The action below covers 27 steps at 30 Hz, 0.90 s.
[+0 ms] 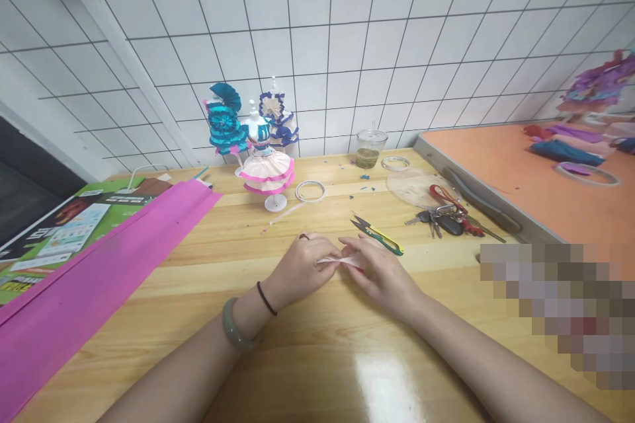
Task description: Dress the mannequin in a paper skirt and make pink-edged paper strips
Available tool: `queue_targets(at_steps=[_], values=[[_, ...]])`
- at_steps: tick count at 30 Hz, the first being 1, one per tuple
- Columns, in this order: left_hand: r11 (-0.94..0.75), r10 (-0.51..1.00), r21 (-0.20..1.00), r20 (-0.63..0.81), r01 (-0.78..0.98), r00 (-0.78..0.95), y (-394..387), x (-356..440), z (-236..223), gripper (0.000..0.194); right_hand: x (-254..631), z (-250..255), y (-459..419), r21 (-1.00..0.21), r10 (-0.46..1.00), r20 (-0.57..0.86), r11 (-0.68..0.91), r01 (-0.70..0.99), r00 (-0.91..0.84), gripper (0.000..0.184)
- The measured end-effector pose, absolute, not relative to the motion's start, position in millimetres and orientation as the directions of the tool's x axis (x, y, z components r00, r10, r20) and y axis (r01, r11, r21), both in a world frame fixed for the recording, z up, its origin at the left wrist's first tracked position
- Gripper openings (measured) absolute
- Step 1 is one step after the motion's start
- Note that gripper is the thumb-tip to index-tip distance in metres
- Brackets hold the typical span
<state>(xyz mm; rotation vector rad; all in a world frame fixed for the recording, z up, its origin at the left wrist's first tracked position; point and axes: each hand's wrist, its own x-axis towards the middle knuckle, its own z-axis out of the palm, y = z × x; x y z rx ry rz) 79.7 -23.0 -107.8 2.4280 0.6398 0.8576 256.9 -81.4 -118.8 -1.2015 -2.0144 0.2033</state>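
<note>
Fingertips of the left hand (305, 269) and right hand (381, 271) meet in a narrow pinch on a thin, pale pinkish-white, paper-like folded strip (351, 261).

Held just above the pale, wood-grained tabletop (278, 370), the strip spans the two pinches, its middle drawn in tight; the fingers hide how its folds lie. Working it well likely calls for light, even pressure from both thumbs, with the fingertips close together so that the folds line up and the thin material neither tears nor slips. Just beyond the right fingers lie the green-and-yellow thread snips with dark blades (384, 238), so that hand should avoid sliding forward onto them. Farther beyond the left hand stands a small white dress form in a pink-edged, tiered pale skirt (268, 172), well clear of the grip.
</note>
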Motion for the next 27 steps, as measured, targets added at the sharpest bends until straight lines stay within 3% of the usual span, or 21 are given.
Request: queue_targets(at_steps=[9,13,17,19,22,27], values=[[-0.761,0.610,0.571,0.467,0.308,0.640,-27.5,82.3,-110.9,0.030,255.4,-122.7,-81.5,-0.524,0.830,0.496,0.519,0.675,-0.253,0.053],[-0.691,0.666,0.667,0.440,0.278,0.602,-27.9,81.8,-112.9,0.040,256.9,-121.7,-81.4,-0.518,0.832,0.502,0.509,0.688,-0.237,0.054],[-0.367,0.806,0.920,0.240,0.138,0.541,-25.7,82.3,-112.2,0.064,260.1,-116.7,-80.8,-0.425,0.781,0.585,0.523,0.739,-0.217,0.053],[-0.143,0.833,0.989,0.104,0.031,0.543,-24.1,83.3,-111.4,0.064,261.3,-114.1,-80.5,-0.363,0.747,0.623,0.540,0.759,-0.233,0.055],[0.066,0.831,0.996,-0.019,-0.066,0.556,-23.1,85.2,-109.4,0.054,261.7,-111.9,-80.4,-0.292,0.715,0.645,0.555,0.779,-0.268,0.056],[0.144,0.847,0.984,-0.069,-0.102,0.528,-24.8,87.2,-109.1,0.050,260.4,-114.6,-80.8,-0.306,0.724,0.647,0.533,0.789,-0.239,0.056]])
